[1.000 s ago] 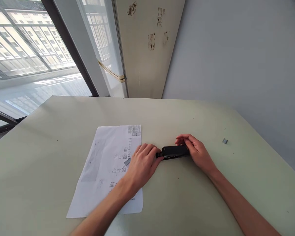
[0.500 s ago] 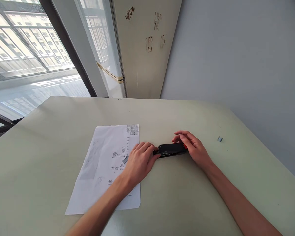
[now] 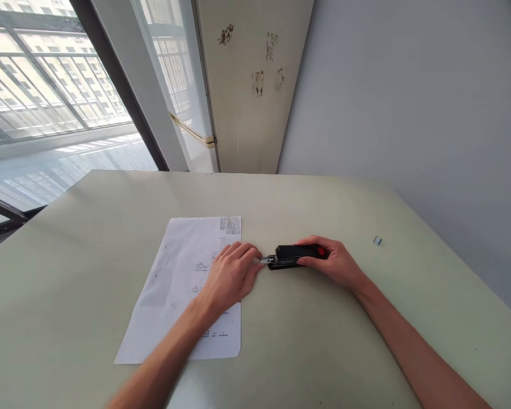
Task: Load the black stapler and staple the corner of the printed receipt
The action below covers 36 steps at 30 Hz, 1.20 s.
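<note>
A black stapler (image 3: 287, 253) with a red spot near its right end lies on the table, its left end pointing at the paper. My right hand (image 3: 338, 264) is closed round the stapler's right half, fingers behind and thumb in front. From its left end a short metal tray (image 3: 264, 259) sticks out. My left hand (image 3: 234, 270) pinches the tip of that tray between thumb and fingers. Beneath the left hand and forearm, the printed sheet (image 3: 162, 318) is partly covered.
The pale table (image 3: 344, 346) carries a small grey-blue piece (image 3: 377, 241), perhaps a bit of staple strip, at the right. A wall (image 3: 409, 102) rises behind on the right. A door (image 3: 247, 125) and a glazed window (image 3: 59, 85) are beyond the far edge.
My right hand has closed further round the stapler. The metal tray now shows between the stapler and my left fingers, which moved slightly left. A grey strip by the left hand is no longer visible.
</note>
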### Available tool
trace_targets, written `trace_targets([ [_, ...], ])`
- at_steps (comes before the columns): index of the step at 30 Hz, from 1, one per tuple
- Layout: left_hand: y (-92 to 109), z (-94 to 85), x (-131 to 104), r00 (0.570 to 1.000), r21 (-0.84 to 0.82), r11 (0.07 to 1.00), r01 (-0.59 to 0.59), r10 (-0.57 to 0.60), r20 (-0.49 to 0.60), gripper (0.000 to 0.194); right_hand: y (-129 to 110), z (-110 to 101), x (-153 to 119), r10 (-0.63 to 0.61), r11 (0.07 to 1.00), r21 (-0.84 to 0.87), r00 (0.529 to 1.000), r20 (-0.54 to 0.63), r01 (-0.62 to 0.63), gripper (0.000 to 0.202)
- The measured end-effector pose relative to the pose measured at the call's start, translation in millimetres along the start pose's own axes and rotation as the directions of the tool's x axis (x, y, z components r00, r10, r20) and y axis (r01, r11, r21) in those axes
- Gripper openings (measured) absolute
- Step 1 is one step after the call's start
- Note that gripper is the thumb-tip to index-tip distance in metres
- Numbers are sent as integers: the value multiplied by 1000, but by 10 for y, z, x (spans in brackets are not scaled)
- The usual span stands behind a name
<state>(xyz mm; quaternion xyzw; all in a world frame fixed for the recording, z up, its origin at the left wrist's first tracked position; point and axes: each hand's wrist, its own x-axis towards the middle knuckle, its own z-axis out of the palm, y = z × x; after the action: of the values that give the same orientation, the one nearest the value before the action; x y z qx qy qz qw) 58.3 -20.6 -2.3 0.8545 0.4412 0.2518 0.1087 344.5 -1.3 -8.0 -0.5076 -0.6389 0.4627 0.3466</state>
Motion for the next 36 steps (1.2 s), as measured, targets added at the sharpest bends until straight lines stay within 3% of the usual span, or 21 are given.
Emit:
trace_targets([
  [11, -112, -158, 29, 995, -69, 993, 96, -95, 25, 24, 46, -77, 18, 15, 999, -40, 996, -87, -19, 43],
  [18, -294, -561, -135, 963, -18, 975, 222, -216, 159, 43, -2, -59, 9, 30, 999, -17, 997, -66, -31, 39],
  [23, -404, -721, -348, 937, 69, 952, 297, -305, 172, 48, 11, -52, 9, 33, 999, -28, 998, -58, -34, 39],
  [29, -389, -757, -450, 937, 84, 951, 297, -307, 167, 48, 32, -48, -4, 41, 997, -55, 997, -68, -45, 41],
  [36, -359, -635, -445, 962, 68, 971, 229, -237, 138, 39, 34, -51, -8, 35, 997, -73, 998, -61, -39, 43],
])
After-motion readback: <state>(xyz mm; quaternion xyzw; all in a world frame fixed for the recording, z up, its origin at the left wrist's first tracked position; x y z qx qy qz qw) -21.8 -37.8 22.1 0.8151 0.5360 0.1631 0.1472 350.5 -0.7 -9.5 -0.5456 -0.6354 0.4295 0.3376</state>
